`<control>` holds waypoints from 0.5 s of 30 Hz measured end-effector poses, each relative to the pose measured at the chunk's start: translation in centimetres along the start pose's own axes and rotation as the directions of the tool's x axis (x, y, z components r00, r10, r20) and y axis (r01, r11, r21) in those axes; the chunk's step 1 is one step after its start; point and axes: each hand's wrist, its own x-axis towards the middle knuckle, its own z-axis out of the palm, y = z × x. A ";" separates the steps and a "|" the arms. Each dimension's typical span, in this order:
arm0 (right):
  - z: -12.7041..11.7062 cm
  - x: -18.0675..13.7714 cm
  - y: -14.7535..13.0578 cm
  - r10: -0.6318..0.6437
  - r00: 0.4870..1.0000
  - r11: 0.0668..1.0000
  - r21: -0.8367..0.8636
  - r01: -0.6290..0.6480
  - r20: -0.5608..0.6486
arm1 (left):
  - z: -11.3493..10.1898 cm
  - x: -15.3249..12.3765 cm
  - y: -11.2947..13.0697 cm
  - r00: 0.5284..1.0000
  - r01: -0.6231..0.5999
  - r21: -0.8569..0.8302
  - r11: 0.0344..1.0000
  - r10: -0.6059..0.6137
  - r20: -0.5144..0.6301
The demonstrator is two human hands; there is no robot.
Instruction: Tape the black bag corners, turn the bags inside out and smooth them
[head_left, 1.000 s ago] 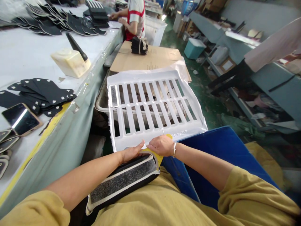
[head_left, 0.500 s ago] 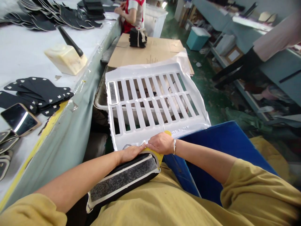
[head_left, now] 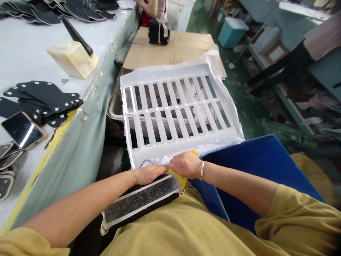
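Observation:
Across my lap lies a long black piece with a speckled grey strip framed in off-white. My left hand grips its far edge, fingers together and pointing right; the thumb is hidden. Closed like a fist, my right hand holds a flat yellow piece at the right end of the black piece. Part of this yellow piece sticks out past the knuckles. The fingertips of both hands meet. Just beyond them is a white slotted sheet, with one grey strip in a white frame at its upper left.
A worktable on the left bears black cut pieces, a phone and a cream container with a black handle. A blue box stands at my right. Cardboard lies behind the sheet; other people are nearby.
The view has shifted slightly, so the table and sheet sit a little higher. Both hands keep their hold, and the black piece's right end has turned slightly.

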 end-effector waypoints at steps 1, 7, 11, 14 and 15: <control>0.1 -0.2 -0.2 0.021 1.000 1.000 0.005 -0.021 0.000 | 0.0 0.0 0.0 1.000 -0.007 0.008 1.000 0.007 0.001; 1.0 -1.5 -1.4 0.126 0.992 0.992 0.028 -0.127 0.014 | 0.7 -0.2 0.4 0.999 -0.041 0.046 0.998 0.040 0.017; 1.6 -2.2 -2.3 0.224 0.974 0.974 0.037 -0.223 -0.015 | 1.0 -0.3 0.6 0.997 -0.064 0.063 0.996 0.061 0.039; 1.9 -2.7 -2.6 0.238 0.971 0.970 0.044 -0.238 0.005 | 1.1 -0.1 0.8 0.998 -0.015 0.102 0.995 0.009 0.062; 2.0 -2.8 -2.6 0.244 0.970 0.969 0.049 -0.244 0.010 | 1.2 0.0 0.9 0.997 0.020 0.130 0.991 -0.029 0.065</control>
